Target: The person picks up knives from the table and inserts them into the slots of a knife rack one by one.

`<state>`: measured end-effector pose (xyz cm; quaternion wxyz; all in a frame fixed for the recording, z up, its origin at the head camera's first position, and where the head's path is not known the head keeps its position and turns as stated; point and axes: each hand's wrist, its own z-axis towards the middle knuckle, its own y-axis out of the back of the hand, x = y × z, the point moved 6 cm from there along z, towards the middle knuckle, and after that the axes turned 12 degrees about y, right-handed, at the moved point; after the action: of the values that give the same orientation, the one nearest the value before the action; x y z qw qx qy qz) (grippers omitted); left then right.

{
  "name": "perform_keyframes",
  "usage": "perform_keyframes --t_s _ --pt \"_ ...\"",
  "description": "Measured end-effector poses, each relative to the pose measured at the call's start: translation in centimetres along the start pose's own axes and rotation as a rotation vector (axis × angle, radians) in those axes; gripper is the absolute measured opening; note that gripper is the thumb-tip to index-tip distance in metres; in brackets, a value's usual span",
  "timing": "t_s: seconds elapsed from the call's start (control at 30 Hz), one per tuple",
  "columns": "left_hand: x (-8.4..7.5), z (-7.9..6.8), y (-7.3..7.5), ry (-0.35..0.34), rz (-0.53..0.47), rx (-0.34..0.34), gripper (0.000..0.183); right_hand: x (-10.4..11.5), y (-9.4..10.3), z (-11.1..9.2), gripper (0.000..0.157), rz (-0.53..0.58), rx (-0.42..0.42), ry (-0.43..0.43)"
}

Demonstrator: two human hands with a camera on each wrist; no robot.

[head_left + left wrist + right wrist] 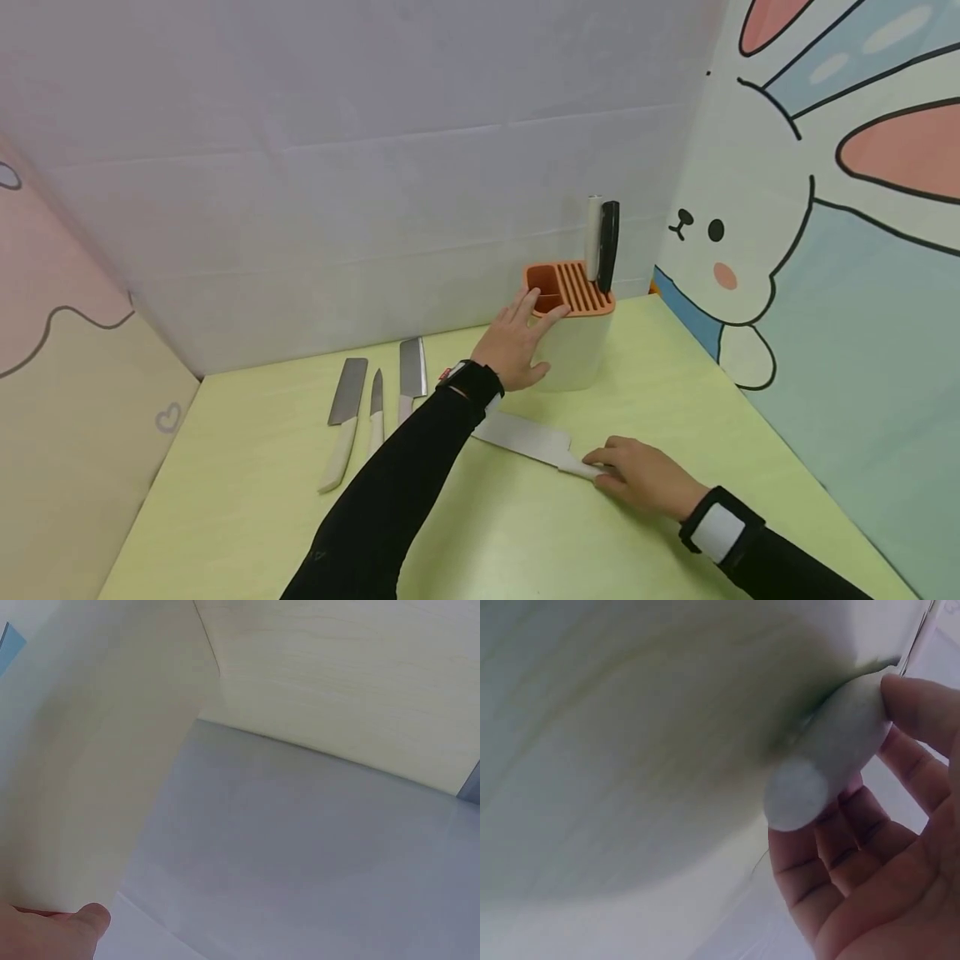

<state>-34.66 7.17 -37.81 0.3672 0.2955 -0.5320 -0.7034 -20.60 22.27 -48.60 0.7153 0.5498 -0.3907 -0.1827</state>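
A knife block (576, 354) with a cream body and slotted orange top stands toward the back right. My left hand (513, 343) rests on its left side, fingers spread over the top rim; in the left wrist view a fingertip (93, 919) lies against the pale wall (90, 765). With my right hand (647, 477) I grip the light handle of a cleaver (527, 437) in front of the block. Its broad blade points left, partly hidden by my left wrist. The right wrist view shows thumb and fingers around the rounded handle (840, 739).
A white-handled knife (593, 237) and a black-handled one (609, 246) stand in the block's slots. Left of my left arm lie a wide-bladed knife (348, 396), a small pointed knife (377, 400) and another wide blade (412, 367). Walls enclose the yellow-green table (247, 467) behind and at both sides.
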Motion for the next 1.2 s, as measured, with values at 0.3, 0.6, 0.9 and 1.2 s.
perform_keyframes --t_s 0.3,0.6,0.9,1.2 --pt "0.0 0.1 0.0 -0.025 -0.025 -0.029 0.09 -3.3 2.2 -2.5 0.026 -0.049 -0.04 0.041" --pt "-0.1 0.0 0.0 -0.032 -0.056 -0.06 0.087 -7.4 3.7 -4.8 0.03 0.043 -0.098 -0.079" --pt "-0.4 0.2 -0.8 0.067 -0.204 -0.126 0.08 -9.7 3.4 -5.6 0.06 0.055 -0.153 -0.244" --pt "-0.6 0.3 -1.5 0.119 -0.253 -0.22 0.074 -10.5 3.6 -5.5 0.041 0.007 -0.188 -0.222"
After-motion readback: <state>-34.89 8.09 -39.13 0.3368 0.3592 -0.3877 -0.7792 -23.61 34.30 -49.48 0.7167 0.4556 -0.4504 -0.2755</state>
